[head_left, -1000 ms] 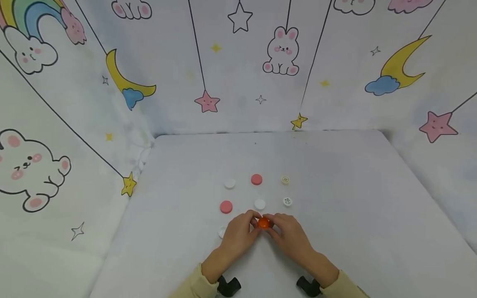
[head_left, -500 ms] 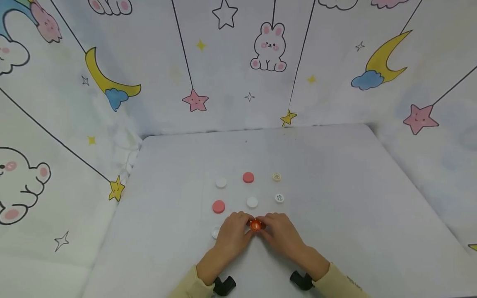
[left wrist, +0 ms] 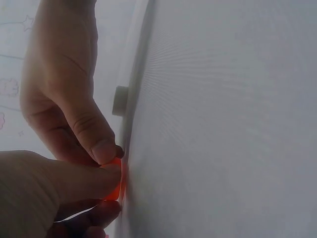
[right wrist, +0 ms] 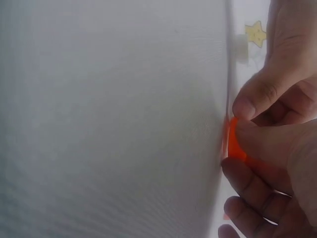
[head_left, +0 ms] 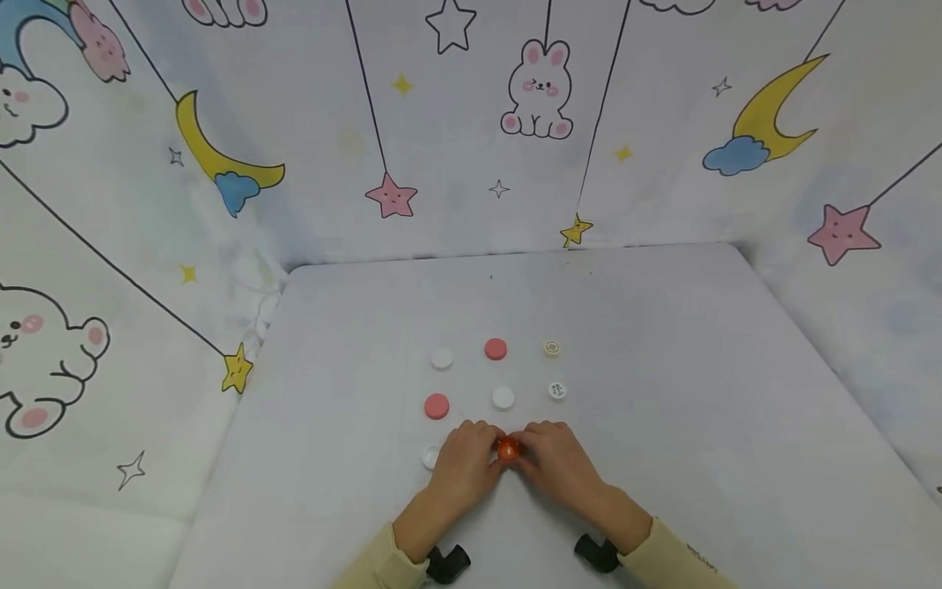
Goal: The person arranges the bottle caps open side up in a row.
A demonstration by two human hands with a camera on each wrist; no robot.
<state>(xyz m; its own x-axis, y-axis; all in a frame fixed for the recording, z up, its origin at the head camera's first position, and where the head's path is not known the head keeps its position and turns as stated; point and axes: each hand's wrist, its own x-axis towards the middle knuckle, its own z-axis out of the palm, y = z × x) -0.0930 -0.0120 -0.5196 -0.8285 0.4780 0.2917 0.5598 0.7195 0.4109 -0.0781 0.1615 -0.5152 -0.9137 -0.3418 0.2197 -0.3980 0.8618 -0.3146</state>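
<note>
Between my two hands is a small round orange cap (head_left: 508, 449), its ringed face turned up in the head view. My left hand (head_left: 465, 463) pinches it from the left with thumb and fingers. From the opposite side my right hand (head_left: 557, 460) pinches it too, so the fingertips of both hands nearly meet around it. Low at the table surface, the same orange cap (left wrist: 115, 183) shows partly behind the left thumb in the left wrist view. In the right wrist view the fingers hide much of the orange cap (right wrist: 235, 141).
Beyond the hands lie two red discs (head_left: 437, 406), white discs (head_left: 504, 398) and two small patterned pieces (head_left: 557, 390), spaced in rows. Another white disc (head_left: 430, 457) is partly hidden by the left hand. A printed cloth wall (head_left: 456, 123) rises behind the white table (head_left: 699, 393).
The orange cap has turned from a smooth rounded side to its ringed face and come slightly nearer the person. Both hands keep their pinch. The head view has shifted a little.
</note>
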